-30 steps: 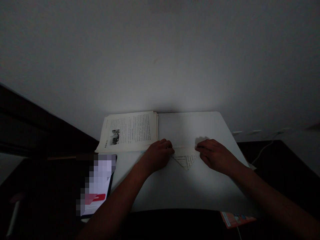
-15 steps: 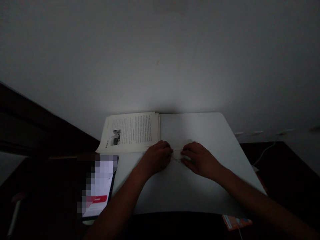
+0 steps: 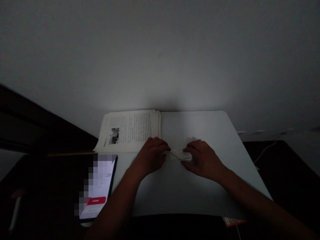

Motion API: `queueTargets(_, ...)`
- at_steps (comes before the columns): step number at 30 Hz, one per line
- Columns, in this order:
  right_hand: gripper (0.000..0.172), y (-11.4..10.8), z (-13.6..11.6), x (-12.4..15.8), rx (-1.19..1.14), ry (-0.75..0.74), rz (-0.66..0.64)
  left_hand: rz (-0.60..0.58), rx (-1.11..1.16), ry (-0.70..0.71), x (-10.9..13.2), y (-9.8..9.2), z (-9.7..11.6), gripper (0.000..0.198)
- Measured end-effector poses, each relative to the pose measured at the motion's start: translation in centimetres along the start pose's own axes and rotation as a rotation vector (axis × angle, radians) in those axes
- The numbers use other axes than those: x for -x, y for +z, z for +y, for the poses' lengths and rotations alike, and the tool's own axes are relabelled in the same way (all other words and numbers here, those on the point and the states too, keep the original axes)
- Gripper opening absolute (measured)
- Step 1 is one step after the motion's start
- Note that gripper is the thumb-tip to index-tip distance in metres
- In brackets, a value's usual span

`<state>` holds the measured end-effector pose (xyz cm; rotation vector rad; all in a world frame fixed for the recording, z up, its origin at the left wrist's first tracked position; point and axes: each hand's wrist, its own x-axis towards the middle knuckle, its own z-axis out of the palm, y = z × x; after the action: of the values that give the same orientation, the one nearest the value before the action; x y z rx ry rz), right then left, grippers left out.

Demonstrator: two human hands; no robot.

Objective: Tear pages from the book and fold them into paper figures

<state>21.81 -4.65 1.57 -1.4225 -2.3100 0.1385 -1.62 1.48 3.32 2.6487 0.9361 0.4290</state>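
"Where's the folded paper (image 3: 177, 154)?"

"On the white table (image 3: 205, 126), between both hands. The right hand (image 3: 202, 156) grips it at 3 o'clock, thumb against fingers; the left hand (image 3: 153, 156) bends in at 9, though I can't tell whether it pinches."

"Anything risky?"

"Uneven pulling might skew its slanting fold. At 10 o'clock, the page stack (image 3: 132, 130) could get nudged by the left knuckles; the phone (image 3: 101, 191) lies at 8."
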Motion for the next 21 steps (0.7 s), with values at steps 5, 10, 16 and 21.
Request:
queueTargets(5,0.033,0.3,0.2,-0.1,0.018,-0.003,0.005,-0.018,0.007,0.014,-0.1,0.3,0.2,0.025)
queueTargets(10,0.032,0.2,0.5,-0.3,-0.011,0.007,0.031,0.045,-0.013,0.035,-0.4,0.7,0.7,0.023)
queueTargets(16,0.030,-0.1,0.5,-0.3,-0.036,-0.003,0.016,0.078,-0.024,0.060,-0.5,1.2,1.0,0.013)
queueTargets(21,0.024,-0.2,0.3,-0.3,-0.062,-0.045,-0.039,0.051,-0.051,0.071,-0.6,1.3,1.0,0.012)
